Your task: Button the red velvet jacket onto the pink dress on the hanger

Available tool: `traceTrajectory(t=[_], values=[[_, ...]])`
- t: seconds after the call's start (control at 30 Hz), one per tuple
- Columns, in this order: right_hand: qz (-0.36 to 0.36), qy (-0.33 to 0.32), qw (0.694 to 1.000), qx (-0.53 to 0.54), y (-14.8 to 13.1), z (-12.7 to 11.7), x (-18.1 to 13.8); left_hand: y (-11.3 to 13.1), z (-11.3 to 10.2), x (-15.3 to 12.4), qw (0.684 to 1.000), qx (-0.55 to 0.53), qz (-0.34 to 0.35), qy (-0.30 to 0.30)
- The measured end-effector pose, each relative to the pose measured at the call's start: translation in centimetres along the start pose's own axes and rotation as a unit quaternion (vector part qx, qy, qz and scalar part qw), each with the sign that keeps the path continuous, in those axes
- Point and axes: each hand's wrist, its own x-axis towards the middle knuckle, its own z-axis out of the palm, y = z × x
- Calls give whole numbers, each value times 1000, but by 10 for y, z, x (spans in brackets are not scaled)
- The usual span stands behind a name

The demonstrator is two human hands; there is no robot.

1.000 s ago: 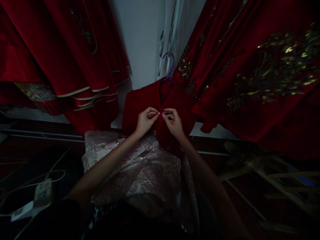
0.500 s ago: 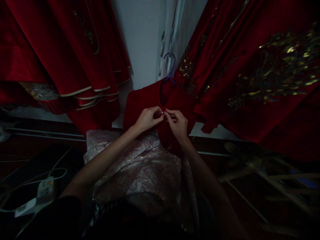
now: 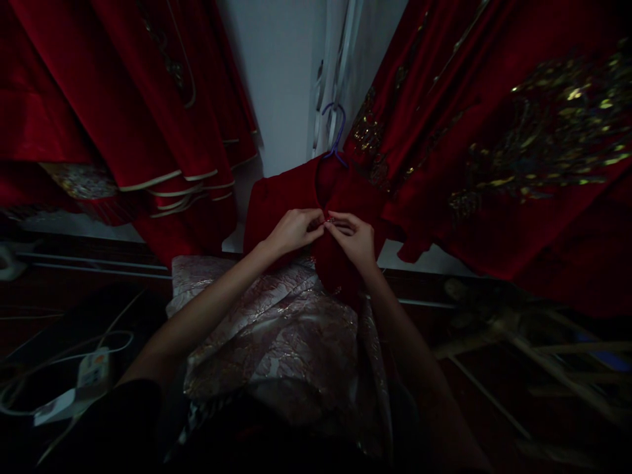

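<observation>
A dark red jacket (image 3: 284, 191) with a V-shaped neck hangs in front of me on a purple hanger (image 3: 338, 138). At the base of its neckline my left hand (image 3: 295, 230) pinches the front edge, thumb against forefinger. My right hand (image 3: 356, 238) meets it there in a pinch of its own. Small shiny fastenings show between the fingertips, too dim to make out clearly. Below the hands, a pale pinkish brocade fabric (image 3: 301, 329) with a metallic sheen spreads over the lap area.
Red garments with pale piping (image 3: 162, 131) hang at left. Red cloth with gold sequins (image 3: 557, 138) hangs at right. A power strip (image 3: 93, 372) with white cables lies lower left. Wooden slatted furniture (image 3: 533, 355) stands lower right. Behind the hanger is a pale cabinet door (image 3: 281, 79).
Both hands stay at the neckline. My right hand has shifted slightly right and its fingers have straightened a little; the left has moved slightly.
</observation>
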Motion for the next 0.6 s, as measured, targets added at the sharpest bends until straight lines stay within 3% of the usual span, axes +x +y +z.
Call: traceTrajectory(t=[0.33,0.5,0.6], values=[[0,-28,1000,4,7,-6,4,-10,1,8,999,-13,36,-26],[-27,-53,998,-25,7,-11,9,-16,0,10,993,65,88,-39],[-50,-57,996,-48,11,-8,13,-13,9,6,994,69,84,-17]])
